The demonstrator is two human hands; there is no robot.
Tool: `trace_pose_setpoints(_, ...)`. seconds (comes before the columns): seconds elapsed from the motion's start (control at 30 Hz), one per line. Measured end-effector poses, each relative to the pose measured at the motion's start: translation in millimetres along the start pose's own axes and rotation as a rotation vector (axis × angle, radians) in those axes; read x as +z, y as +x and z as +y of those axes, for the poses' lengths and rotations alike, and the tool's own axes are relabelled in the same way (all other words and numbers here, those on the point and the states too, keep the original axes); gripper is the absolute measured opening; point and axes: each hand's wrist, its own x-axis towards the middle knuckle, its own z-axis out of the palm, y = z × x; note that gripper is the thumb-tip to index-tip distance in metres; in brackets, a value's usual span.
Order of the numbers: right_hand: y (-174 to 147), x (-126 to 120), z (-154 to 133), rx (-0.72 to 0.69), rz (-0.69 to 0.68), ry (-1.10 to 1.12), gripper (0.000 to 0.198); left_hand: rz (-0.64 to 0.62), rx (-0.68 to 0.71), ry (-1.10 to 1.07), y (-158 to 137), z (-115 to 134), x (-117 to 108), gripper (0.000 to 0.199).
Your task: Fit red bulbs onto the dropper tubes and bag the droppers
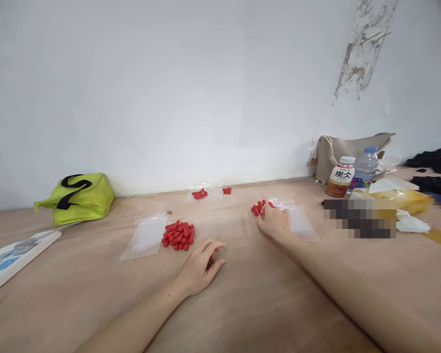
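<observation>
Working at a broad table covered in brown paper (242, 309). Holding the left hand (200, 267) loosely curled, with nothing visible in it; reaching farther out with the right hand (275, 221), fingertips lowered and partly hidden, so cannot tell whether pinching or only touching. Between them, just beyond the left fingertips and farther from the right ones, with long axes running away from the body: a row of slender clear tubes (220, 225). Beside its left end, a large heap of red, bulb-ended pieces (178, 235). Past its right end, at the right fingertips, a smaller cluster of similar red pieces (255, 211).
</observation>
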Motion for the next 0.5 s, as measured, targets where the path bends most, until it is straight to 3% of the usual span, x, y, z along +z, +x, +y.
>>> trace_pose_setpoints(0.23, -0.6, 3.1, -0.3, -0.028, -0.037, -0.076, 0.024, -0.008, 0.019, -0.011, 0.7, -0.3, -0.1, 0.025)
trace_pose_setpoints(0.5, -0.1, 4.5, 2.1, -0.009, -0.047, -0.007, 0.028, -0.025, 0.020, 0.005, 1.1, 1.4, -2.1, 0.020)
